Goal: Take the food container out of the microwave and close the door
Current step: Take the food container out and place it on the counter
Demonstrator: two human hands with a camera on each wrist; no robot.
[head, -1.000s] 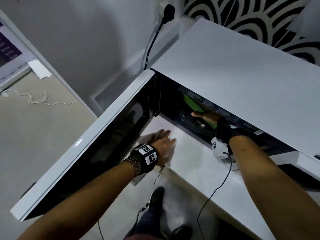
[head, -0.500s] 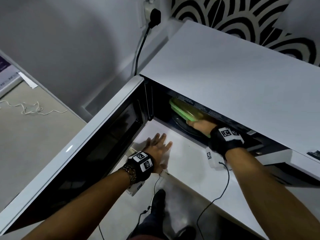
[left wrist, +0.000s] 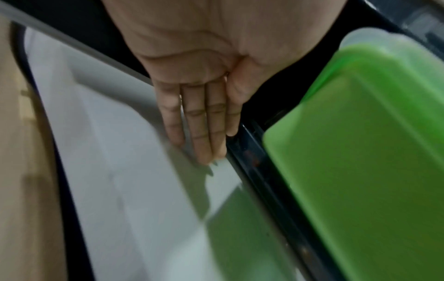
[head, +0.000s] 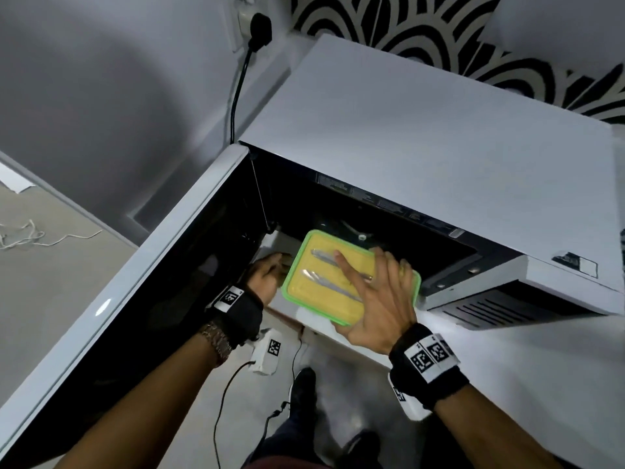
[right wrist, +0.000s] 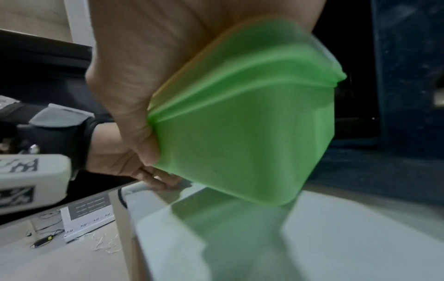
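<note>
Green food container [head: 333, 277] hanging in my right hand [head: 378, 306], thumb lying over yellow lid, fingers wrapping under its base, just outside microwave [head: 422, 137] mouth. I'm resting left hand [head: 267, 279] flat, fingers straight, on white counter [left wrist: 134, 190] left of container. Door [head: 142, 282] standing open beyond left hand.

Head view downward; both wrist views close, sharing the green container [left wrist: 360, 152].
</note>
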